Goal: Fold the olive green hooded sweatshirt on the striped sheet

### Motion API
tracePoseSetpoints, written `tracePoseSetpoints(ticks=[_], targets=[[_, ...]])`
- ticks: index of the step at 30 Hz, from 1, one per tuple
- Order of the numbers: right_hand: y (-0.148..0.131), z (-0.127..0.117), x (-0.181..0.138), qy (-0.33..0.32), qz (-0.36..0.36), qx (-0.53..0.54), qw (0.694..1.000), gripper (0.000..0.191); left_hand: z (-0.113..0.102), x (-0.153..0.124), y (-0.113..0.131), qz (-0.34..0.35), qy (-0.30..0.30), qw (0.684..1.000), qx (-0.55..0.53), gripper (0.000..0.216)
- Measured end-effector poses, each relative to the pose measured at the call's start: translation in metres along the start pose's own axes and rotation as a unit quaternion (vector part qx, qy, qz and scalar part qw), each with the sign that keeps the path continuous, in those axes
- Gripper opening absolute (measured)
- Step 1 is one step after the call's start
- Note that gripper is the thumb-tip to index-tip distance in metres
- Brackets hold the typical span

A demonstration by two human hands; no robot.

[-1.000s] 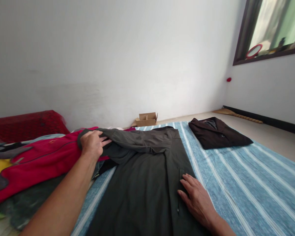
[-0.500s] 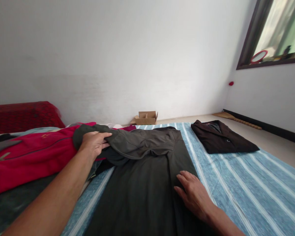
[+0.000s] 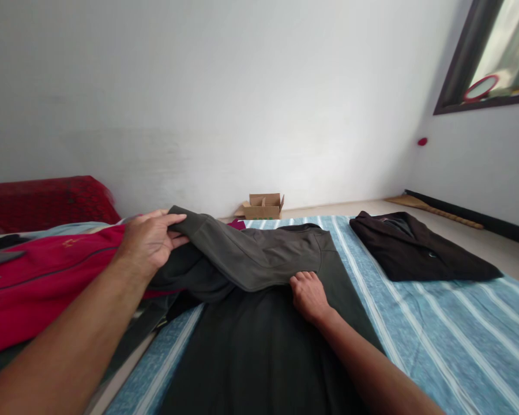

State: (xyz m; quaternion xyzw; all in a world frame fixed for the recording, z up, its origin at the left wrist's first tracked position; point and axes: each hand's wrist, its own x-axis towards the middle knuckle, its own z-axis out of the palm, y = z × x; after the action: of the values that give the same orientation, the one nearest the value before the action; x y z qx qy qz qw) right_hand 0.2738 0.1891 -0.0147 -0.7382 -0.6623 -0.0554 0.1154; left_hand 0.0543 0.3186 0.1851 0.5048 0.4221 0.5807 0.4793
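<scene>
A dark grey-green jacket (image 3: 259,340) lies spread on a blue striped sheet (image 3: 441,340). My left hand (image 3: 149,239) pinches the end of the jacket's sleeve (image 3: 246,256) and holds it lifted across the jacket's top. My right hand (image 3: 309,295) rests on the jacket's body just under the sleeve's lower edge, with its fingers curled against the cloth there. What the right fingers grip, if anything, is hidden by the sleeve.
A red jacket (image 3: 38,288) lies heaped at the left over other clothes. A folded dark brown garment (image 3: 419,253) sits on the sheet at the right. A small cardboard box (image 3: 262,206) stands by the far wall, and a red cushion (image 3: 43,199) at back left.
My left hand has raised the sleeve and carried it rightward. My right hand has slid from the jacket's right edge up and inward to the sleeve's lower edge.
</scene>
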Motion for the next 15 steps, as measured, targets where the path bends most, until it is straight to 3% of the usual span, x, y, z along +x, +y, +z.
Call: tracePoseSetpoints(ticks=[6,15], targets=[[0.003,0.003,-0.008,-0.004,-0.026,0.000,1.000,0.023,-0.009,0.007,-0.010,-0.030,0.057,0.997,-0.030,0.020],[-0.002,0.003,-0.009,-0.007,-0.030,0.007,0.999,0.026,-0.017,0.008,-0.010,-0.107,0.021,0.993,0.043,0.015]])
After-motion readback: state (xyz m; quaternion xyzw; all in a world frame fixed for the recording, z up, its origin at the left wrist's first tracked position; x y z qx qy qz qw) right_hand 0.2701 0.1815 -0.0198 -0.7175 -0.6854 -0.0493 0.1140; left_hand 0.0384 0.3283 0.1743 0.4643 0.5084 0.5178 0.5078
